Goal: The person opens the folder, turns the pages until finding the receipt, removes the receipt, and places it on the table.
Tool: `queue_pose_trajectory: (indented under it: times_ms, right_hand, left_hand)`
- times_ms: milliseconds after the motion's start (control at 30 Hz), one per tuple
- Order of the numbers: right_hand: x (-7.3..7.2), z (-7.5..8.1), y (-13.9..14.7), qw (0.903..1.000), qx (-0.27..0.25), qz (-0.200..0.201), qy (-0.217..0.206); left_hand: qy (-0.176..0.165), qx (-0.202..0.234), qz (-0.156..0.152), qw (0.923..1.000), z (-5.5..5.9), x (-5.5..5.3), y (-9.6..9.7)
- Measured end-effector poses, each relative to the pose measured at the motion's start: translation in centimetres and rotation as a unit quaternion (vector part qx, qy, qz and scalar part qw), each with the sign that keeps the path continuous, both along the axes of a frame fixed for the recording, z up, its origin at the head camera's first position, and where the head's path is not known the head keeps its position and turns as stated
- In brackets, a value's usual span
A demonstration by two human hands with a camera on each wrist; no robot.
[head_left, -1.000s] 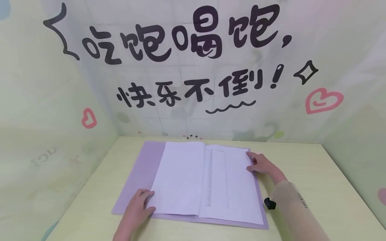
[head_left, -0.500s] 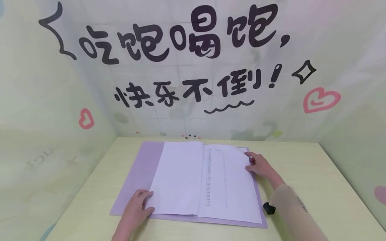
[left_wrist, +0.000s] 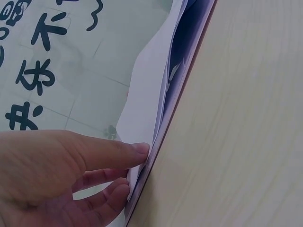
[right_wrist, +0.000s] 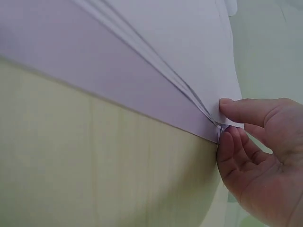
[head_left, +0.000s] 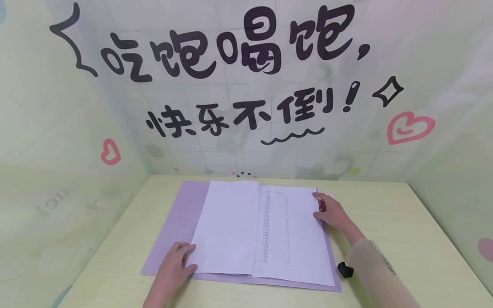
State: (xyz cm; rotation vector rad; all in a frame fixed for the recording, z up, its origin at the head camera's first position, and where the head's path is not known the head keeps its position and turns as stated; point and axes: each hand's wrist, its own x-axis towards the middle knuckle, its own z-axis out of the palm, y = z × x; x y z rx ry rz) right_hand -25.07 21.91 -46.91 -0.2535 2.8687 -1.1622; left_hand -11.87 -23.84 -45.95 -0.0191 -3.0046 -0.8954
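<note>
An open booklet of white pages [head_left: 227, 226] lies in a purple cover [head_left: 185, 205] on the table. Faint columns of print run down the right-hand page [head_left: 304, 239]; the left-hand one is blank. At the lower left corner my left hand [head_left: 175, 267] holds the page edge, thumb and fingers on either side of it in the left wrist view. My right hand [head_left: 333, 211] pinches the outer edge of the right-hand page near its top. Seen from the right wrist, the thumb [right_wrist: 246, 111] lies over the paper and the fingertips curl beneath.
The pale wooden table [head_left: 400, 239] meets a printed wall cloth [head_left: 246, 158] with large black characters at the back. Cloth also hangs at both sides. A small black object [head_left: 345, 270] shows beside the right sleeve [head_left: 379, 273].
Half a second ago the right-hand page's top corner was lifted and curled; now it lies flatter at the cover's edge. My left hand has stayed in place.
</note>
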Motion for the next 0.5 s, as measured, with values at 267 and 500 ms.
queue_pose_trajectory:
  times_ms: [267,500]
  right_hand:
    - [0.24,0.84,0.19,0.9996,-0.025,-0.007,0.005]
    - [0.03,0.75,0.27,0.9997,-0.004,0.002,0.022]
  left_hand:
    - [0.000,0.002,0.001,1.0000,0.07,0.21,0.10]
    - [-0.001,0.001,0.002,1.0000,-0.06,0.40,0.19]
